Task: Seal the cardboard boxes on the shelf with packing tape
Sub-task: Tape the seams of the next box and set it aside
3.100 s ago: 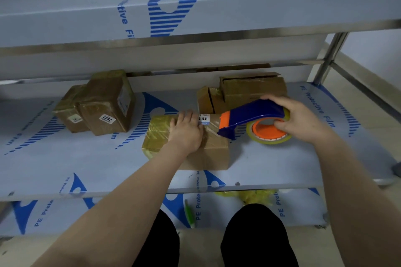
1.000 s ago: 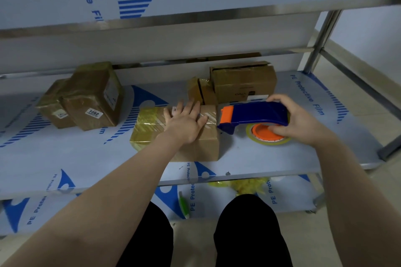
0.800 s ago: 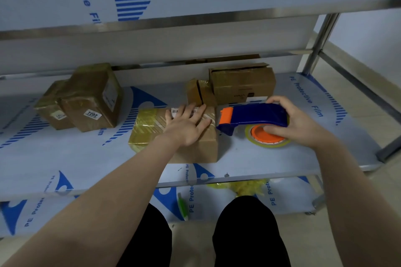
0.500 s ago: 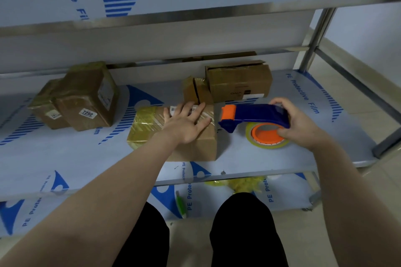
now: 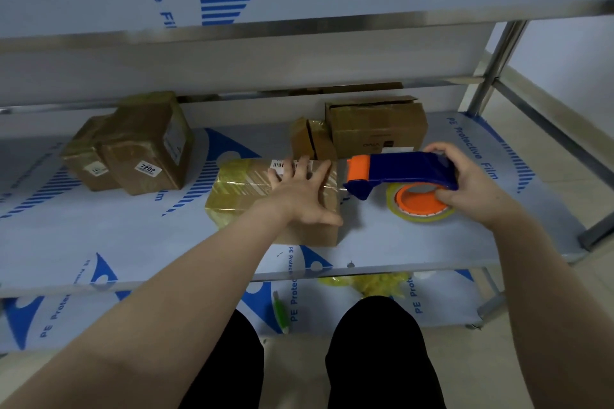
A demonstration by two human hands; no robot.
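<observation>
Head view looks down on a middle metal shelf [image 5: 133,236] covered in white protective film with blue print. A brown cardboard box partly wrapped in yellowish clear tape [image 5: 239,189] lies near the front edge, at the centre. The left hand [image 5: 300,189] rests flat on its top, fingers straight and spread, thumb out along the near right side, partly covering a white barcode label [image 5: 278,165].

Just right of the box, the right hand [image 5: 465,183] curls round the rear of a blue tape dispenser with an orange front roller [image 5: 402,169]. Its roll of clear packing tape on an orange hub [image 5: 418,206] hangs below, close to the shelf. The dispenser's nose sits right beside the box's right edge; whether it touches cannot be told.

At the left stand two taped brown boxes, touching: a larger tilted one with a "7202" sticker [image 5: 146,143] and a smaller one [image 5: 83,159] beside it. At the back are a wide brown carton with loose top flaps [image 5: 378,126] and a small narrow box [image 5: 312,139] against its left side.

On the lower shelf [image 5: 442,295] lie a green pen-like item [image 5: 280,312] and crumpled yellow material [image 5: 375,282].
</observation>
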